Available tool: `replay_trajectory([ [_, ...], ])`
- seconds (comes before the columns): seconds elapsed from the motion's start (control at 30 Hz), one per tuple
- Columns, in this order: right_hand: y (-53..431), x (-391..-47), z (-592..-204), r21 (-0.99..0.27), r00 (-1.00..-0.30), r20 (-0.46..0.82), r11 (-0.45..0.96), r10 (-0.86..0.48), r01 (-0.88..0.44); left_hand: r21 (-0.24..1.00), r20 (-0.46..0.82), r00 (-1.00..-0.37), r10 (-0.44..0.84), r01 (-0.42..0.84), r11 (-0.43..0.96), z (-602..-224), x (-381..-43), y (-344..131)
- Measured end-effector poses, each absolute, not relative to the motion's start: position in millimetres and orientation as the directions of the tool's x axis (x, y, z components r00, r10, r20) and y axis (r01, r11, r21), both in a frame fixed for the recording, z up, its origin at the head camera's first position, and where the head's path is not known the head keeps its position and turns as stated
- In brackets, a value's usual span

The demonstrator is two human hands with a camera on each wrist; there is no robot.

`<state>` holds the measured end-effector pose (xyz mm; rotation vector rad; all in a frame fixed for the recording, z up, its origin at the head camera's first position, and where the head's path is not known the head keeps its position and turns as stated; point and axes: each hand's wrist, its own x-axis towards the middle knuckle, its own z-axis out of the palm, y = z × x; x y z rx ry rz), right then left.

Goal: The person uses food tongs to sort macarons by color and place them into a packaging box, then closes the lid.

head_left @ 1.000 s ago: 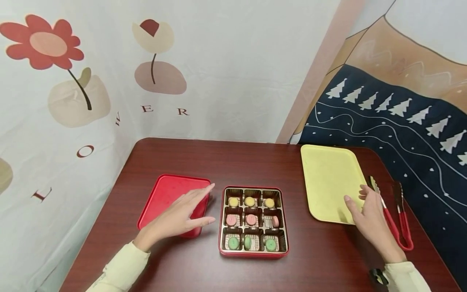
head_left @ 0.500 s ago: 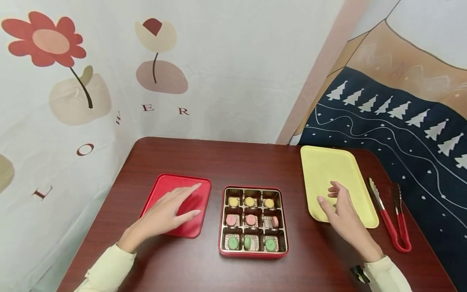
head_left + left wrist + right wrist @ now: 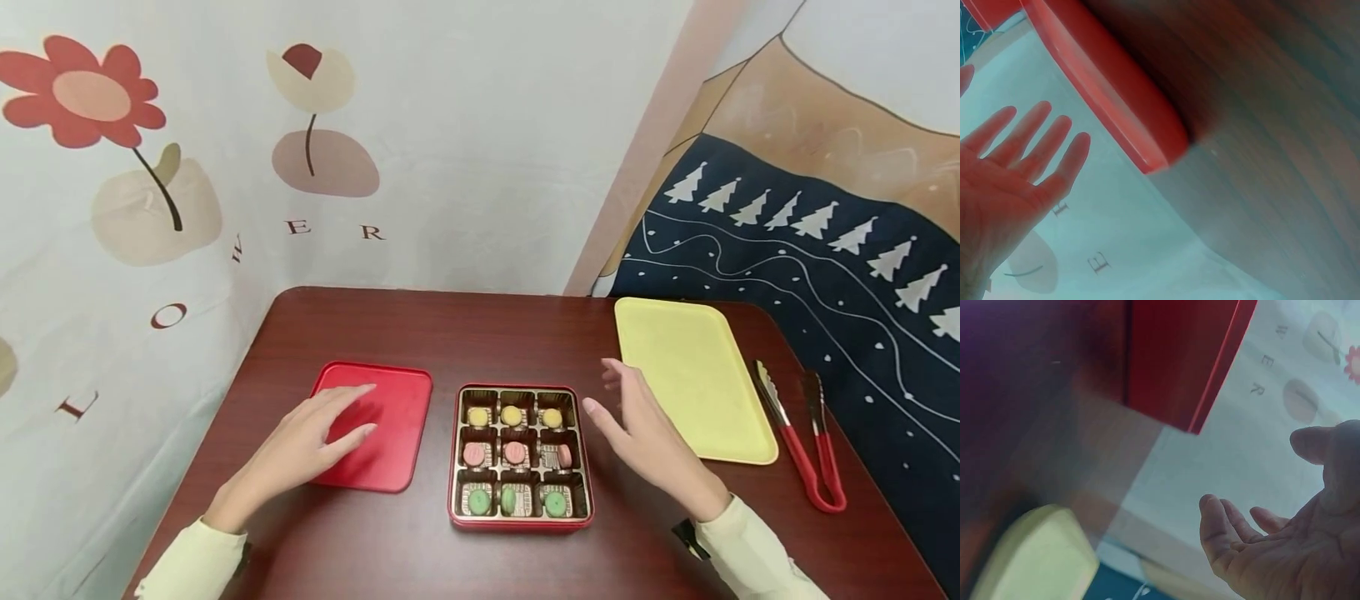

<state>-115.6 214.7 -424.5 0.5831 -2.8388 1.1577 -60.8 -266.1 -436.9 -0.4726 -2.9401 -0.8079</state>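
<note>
In the head view a red tin (image 3: pixel 522 523) stands mid-table, its dark tray split into compartments. Yellow macarons (image 3: pixel 512 416) fill the far row, pink macarons (image 3: pixel 514 452) the middle row and green macarons (image 3: pixel 555 503) the near row. A pink one at right and the middle green one stand on edge. My left hand (image 3: pixel 300 442), fingers extended, hovers over the flat red lid (image 3: pixel 397 433) left of the tin. My right hand (image 3: pixel 648 433), fingers loosely bent and holding nothing, is between the tin and the yellow tray (image 3: pixel 697 375). The right wrist view shows the tin's side (image 3: pixel 1179 362).
Tongs (image 3: pixel 817 467) with red handles lie right of the yellow tray, near the dark wooden table's (image 3: pixel 420 321) right edge. A white cloth (image 3: pixel 480 150) with flower prints hangs behind, and a navy cloth (image 3: pixel 750 242) with white trees is at right.
My right hand has moved left, from beside the tongs across the yellow tray toward the tin. The left hand has drawn back left over the lid, away from the tin.
</note>
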Motion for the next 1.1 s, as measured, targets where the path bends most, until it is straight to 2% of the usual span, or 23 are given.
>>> replay_trajectory([
  [0.3,170,-121,-413,-0.580,-0.871,0.184,0.664,-0.456,-0.471,0.497,0.148,-0.966,0.210,0.257,0.829,-436,-55,-286],
  [0.63,120,-125,-414,-0.488,-0.778,0.114,0.647,-0.618,-0.585,0.418,0.170,-0.962,0.212,0.265,0.869,-441,-52,-299],
  [0.93,91,-125,-419,-0.409,-0.711,0.075,0.629,-0.699,-0.662,0.360,0.196,-0.956,0.221,0.279,0.890,-447,-53,-307],
  [1.1,85,-126,-414,-0.368,-0.701,0.068,0.635,-0.710,-0.679,0.318,0.160,-0.970,0.183,0.226,0.921,-448,-55,-311],
])
